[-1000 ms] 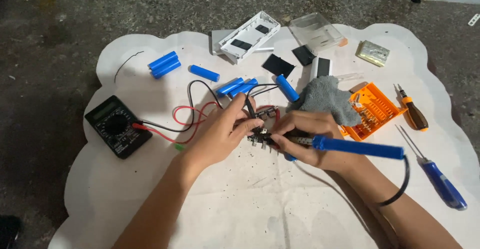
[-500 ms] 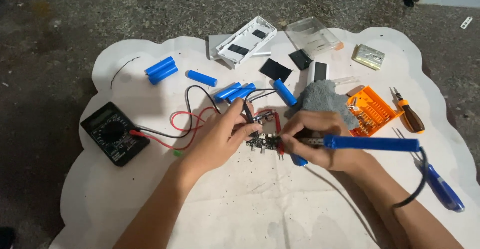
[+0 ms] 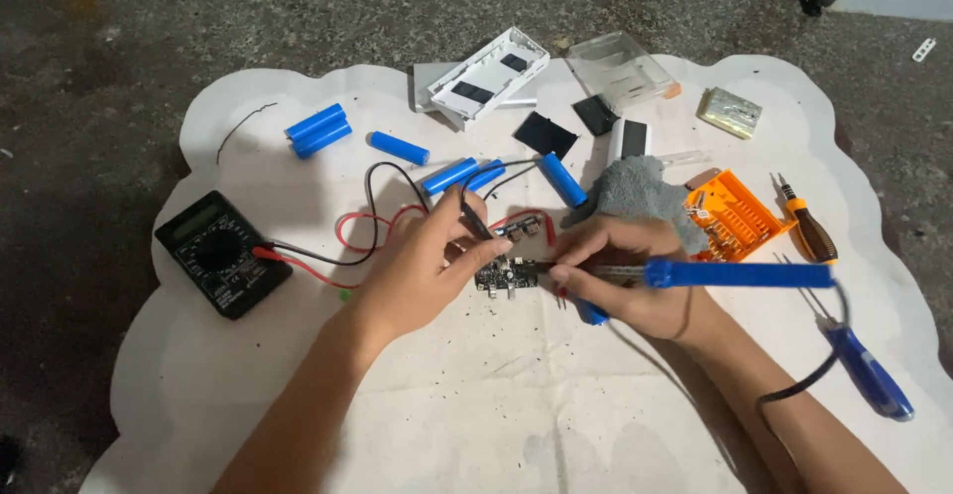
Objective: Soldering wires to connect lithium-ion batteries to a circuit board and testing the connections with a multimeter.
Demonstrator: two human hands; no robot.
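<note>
Head view: left hand [image 3: 422, 266] pinches the circuit board [image 3: 506, 276] steady at frame centre while right hand [image 3: 625, 276], gripping the blue soldering iron [image 3: 735, 275], touches its tip only to the joint.

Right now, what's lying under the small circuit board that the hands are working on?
The circuit board lies on the white cloth, speckled with dark bits. The left hand and the right hand with the blue soldering iron cover its edges; directly beneath it is hidden.

Single head-worn view, looking steeply down and forward from close above the white sheet [image 3: 496, 424] on the floor [image 3: 99, 37]; both forearms enter from the bottom edge.
</note>
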